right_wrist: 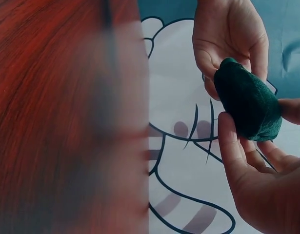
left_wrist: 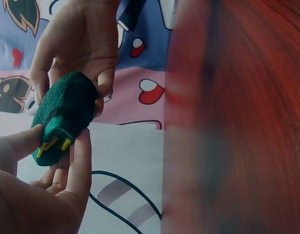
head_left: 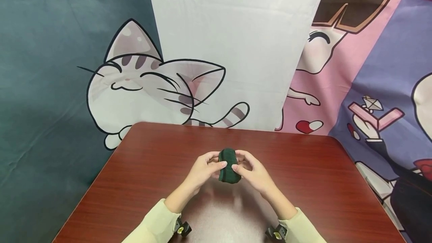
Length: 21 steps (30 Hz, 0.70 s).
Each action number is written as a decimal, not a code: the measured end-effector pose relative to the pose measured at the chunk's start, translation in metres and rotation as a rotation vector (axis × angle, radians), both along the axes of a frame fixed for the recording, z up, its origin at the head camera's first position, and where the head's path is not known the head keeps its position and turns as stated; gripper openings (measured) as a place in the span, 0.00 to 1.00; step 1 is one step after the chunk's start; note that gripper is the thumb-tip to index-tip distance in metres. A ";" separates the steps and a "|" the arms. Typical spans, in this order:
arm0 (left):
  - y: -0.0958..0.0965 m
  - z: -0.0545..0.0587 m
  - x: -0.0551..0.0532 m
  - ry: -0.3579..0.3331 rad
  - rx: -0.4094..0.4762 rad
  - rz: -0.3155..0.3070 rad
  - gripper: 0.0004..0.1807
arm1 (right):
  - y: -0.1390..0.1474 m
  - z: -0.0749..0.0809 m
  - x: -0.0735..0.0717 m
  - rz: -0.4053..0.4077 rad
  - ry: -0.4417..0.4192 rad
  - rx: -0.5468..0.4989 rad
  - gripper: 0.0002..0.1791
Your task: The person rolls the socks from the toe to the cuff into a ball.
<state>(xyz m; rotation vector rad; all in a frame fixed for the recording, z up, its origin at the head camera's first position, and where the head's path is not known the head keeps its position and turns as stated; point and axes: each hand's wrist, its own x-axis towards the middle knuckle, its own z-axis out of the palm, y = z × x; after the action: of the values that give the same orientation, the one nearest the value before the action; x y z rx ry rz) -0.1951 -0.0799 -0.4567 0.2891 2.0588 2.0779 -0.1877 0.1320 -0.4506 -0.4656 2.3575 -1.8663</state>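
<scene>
A small dark green bundle of soft, fuzzy cloth [head_left: 230,175], folded or rolled into an oblong, is held up above the table. Its exact kind cannot be told. In the left wrist view, the nearer end of the bundle [left_wrist: 67,105] bears several yellow marks or strips. My left hand [head_left: 202,170] pinches one side, thumb on the face towards me and fingers behind. On the opposite side, my right hand [head_left: 254,171] grips it the same way. From the right wrist, the bundle [right_wrist: 247,100] appears smooth and rounded, with a seam-like line along it.
Beneath the hands lies a reddish-brown wooden table [head_left: 135,183] with rounded far corners. Behind it hangs a printed cloth backdrop [head_left: 236,29] with a cartoon cat and figures. A black object [head_left: 413,205] stands beyond the table's right edge. Small dark devices sit at both wrists.
</scene>
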 end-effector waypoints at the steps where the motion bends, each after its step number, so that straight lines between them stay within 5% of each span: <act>1: 0.000 -0.001 0.000 -0.002 0.001 -0.001 0.26 | 0.000 0.000 0.000 0.000 0.001 0.003 0.25; 21: 0.002 -0.015 -0.003 -0.019 -0.029 -0.006 0.26 | 0.000 -0.012 0.001 -0.049 -0.037 0.052 0.24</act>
<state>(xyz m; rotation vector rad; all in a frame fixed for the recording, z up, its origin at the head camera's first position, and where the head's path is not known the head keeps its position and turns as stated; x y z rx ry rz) -0.1982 -0.0781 -0.4714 0.2702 2.0731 2.0371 -0.1868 0.1322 -0.4623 -0.3682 2.4073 -1.8124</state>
